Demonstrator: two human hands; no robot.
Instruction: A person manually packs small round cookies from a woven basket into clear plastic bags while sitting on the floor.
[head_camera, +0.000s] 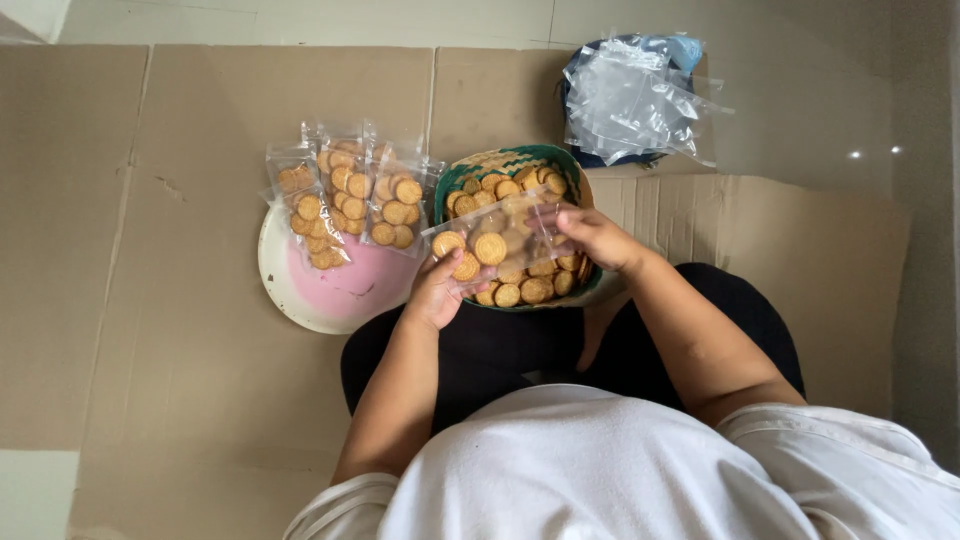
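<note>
My left hand (437, 290) grips the lower end of a clear plastic bag (497, 238) that holds a few round golden biscuits. My right hand (592, 236) is at the bag's open end, fingers pinched on it. The bag hangs over a woven green-rimmed basket (500, 158) filled with several loose biscuits. To the left, several filled biscuit bags (345, 200) lie on a round plate (330, 290) with a pink middle and white rim.
A pile of empty clear bags (630, 95) sits at the back right on a dark blue holder. Flattened brown cardboard (180, 300) covers the floor. My legs in black trousers (500, 345) are folded below the basket.
</note>
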